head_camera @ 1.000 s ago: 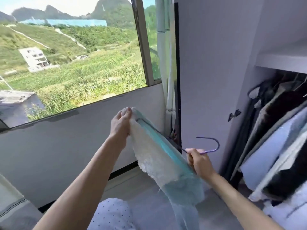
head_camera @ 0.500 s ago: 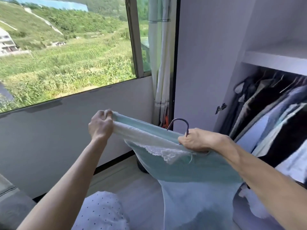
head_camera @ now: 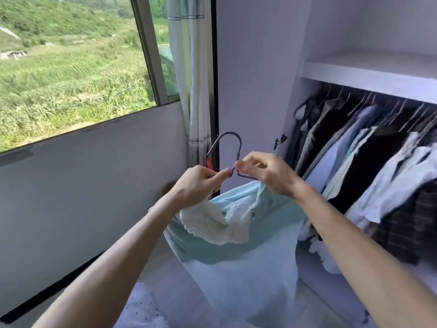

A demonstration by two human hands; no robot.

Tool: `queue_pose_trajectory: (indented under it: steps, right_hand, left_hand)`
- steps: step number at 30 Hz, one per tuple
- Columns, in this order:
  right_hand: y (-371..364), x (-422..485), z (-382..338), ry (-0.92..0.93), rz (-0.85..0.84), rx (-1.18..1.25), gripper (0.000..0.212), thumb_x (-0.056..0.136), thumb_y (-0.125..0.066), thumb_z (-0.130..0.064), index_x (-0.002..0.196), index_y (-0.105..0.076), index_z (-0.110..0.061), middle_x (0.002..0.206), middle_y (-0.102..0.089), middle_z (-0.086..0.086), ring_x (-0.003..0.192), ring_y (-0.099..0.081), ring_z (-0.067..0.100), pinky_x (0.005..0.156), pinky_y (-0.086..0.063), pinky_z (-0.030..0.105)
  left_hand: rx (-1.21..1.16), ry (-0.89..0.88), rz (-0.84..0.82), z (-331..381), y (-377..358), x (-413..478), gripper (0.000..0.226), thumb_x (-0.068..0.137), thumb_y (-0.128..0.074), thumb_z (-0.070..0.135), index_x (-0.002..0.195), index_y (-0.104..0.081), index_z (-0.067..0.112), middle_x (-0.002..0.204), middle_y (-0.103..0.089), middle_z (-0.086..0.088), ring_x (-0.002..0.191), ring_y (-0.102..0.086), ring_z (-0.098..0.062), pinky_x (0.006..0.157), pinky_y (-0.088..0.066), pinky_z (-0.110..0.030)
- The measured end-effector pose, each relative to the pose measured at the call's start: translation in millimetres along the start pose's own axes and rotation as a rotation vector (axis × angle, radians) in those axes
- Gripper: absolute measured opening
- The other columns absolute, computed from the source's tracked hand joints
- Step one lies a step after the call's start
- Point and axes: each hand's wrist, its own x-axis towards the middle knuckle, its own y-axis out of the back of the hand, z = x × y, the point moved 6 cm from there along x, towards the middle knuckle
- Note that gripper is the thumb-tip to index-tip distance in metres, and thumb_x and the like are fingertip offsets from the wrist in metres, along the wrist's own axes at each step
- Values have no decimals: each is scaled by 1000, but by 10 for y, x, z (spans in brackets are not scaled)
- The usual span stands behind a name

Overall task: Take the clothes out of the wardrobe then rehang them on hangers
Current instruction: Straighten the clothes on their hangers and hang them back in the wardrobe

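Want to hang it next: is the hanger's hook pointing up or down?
Up. The hanger hook arches above the left hand and right hand, which hold its neck.

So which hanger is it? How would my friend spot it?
Find the open wardrobe on the right, then look just left of its hanging clothes. The left hand and right hand hold a purple wire hanger over a pale blue garment. It's the only hanger outside the wardrobe.
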Motion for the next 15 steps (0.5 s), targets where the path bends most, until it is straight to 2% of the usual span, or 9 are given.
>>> queue_pose_trajectory:
  steps: [2,4,6,8,10,11,13,15]
  right_hand:
    - [190,-128,375,-107,43,-117,64,81,-37,-87,89,-68,-31,94,-71,-14,97,-65,10,87,-49,34]
    - [291,-306,836,-292,94,-158,71,87,-28,-82,71,-50,-16,78,-64,-5,90,-63,26,81,-45,37]
    - [279,-490,1133,-399,232,-75,70,88,-29,-80,63,-33,-15,62,-50,2,73,-58,30,70,-42,37]
    - [224,-598,1248,-426,407,100,79,84,-24,-83,59,-35,-9,55,-46,8,60,-51,26,67,-43,39]
    - [209,-687,1356,-457,561,260,91,90,-18,-77,62,-52,2,60,-51,20,58,-49,28,70,-45,47]
    - [252,-754,1429,-467,646,293,88,94,-19,-72,57,-55,-1,58,-49,20,56,-46,28,67,-42,48]
    - [365,-884,1603,-497,764,243,71,96,-28,-65,48,-37,-14,45,-39,3,52,-41,23,59,-34,41]
    - [385,-944,1783,-556,758,178,65,96,-35,-62,52,-35,-14,54,-48,2,60,-47,25,62,-37,37]
  left_hand:
    - [-71,42,30,-83,122,42,70,90,-50,70,45,-38,18,46,-38,8,44,-33,-13,56,-34,-29]
    - [-161,93,3,-196,215,58,70,87,-52,73,45,-37,19,49,-39,4,47,-33,-16,60,-35,-31]
    - [-235,116,-79,-229,188,38,70,80,-52,81,50,-39,19,54,-41,-1,50,-33,-18,63,-34,-33]
    - [-183,88,-121,-187,107,54,77,74,-51,88,55,-37,15,56,-39,-3,53,-31,-19,62,-33,-33]
    - [-73,30,-43,-133,124,101,84,73,-47,92,55,-35,11,55,-36,-3,52,-29,-18,60,-32,-32]
    - [-31,14,19,-130,175,128,87,73,-45,92,55,-33,8,53,-34,-3,50,-28,-17,59,-31,-31]
    - [22,27,130,-189,301,161,92,71,-43,94,56,-31,3,51,-33,-2,48,-27,-15,56,-29,-31]
    - [19,47,178,-244,353,163,96,70,-43,94,58,-33,0,51,-34,-3,48,-28,-16,54,-28,-30]
